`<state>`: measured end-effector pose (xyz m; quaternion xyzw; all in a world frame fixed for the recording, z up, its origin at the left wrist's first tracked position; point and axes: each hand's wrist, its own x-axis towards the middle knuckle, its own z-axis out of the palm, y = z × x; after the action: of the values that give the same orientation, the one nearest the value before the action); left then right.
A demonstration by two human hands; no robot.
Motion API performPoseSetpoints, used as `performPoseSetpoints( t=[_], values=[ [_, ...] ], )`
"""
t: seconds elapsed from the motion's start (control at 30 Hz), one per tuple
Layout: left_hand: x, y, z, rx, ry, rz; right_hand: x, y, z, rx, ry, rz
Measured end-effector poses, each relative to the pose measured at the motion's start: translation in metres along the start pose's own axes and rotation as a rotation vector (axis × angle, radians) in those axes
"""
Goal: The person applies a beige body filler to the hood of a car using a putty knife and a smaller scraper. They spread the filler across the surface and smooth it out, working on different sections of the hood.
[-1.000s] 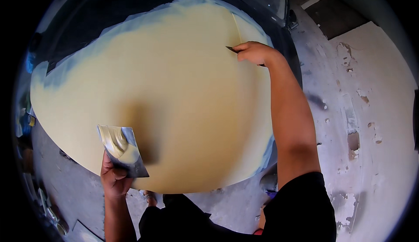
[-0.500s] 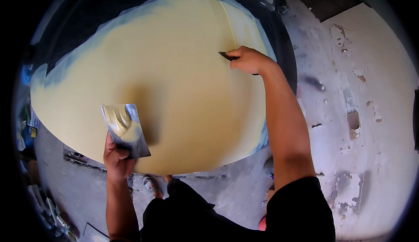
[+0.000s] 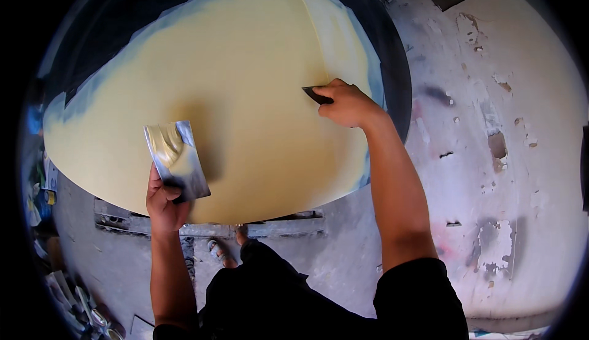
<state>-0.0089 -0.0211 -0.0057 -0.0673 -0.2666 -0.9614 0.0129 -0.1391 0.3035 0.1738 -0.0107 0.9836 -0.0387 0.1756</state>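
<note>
A large curved panel (image 3: 245,82) coated in pale yellow filler fills the upper middle of the view, with dark blue edges showing round it. My left hand (image 3: 164,198) grips a flat metal plate (image 3: 175,158) that carries a lump of yellow filler, held over the panel's near edge. My right hand (image 3: 346,104) presses a small dark spreader (image 3: 316,95) against the panel's right part, beside a ridge line in the filler.
A stained, patchy concrete floor (image 3: 491,156) spreads to the right. A metal frame (image 3: 276,226) lies under the panel's near edge, with my sandalled feet (image 3: 218,251) beside it. Cans and clutter (image 3: 86,312) sit at lower left.
My right hand with the spreader has drawn down and toward me across the panel. My left hand has lifted the filler plate slightly higher and to the right.
</note>
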Motion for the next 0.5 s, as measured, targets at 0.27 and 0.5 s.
performPoseSetpoints(
  t=[0.27, 0.5],
  values=[
    [0.003, -0.002, 0.0, 0.039, 0.016, 0.015, -0.05, 0.008, 0.043, -0.05, 0.102, -0.007],
    [-0.003, 0.005, 0.023, 0.066, 0.029, -0.005, -0.104, 0.003, 0.073, -0.074, 0.277, -0.066]
  ],
)
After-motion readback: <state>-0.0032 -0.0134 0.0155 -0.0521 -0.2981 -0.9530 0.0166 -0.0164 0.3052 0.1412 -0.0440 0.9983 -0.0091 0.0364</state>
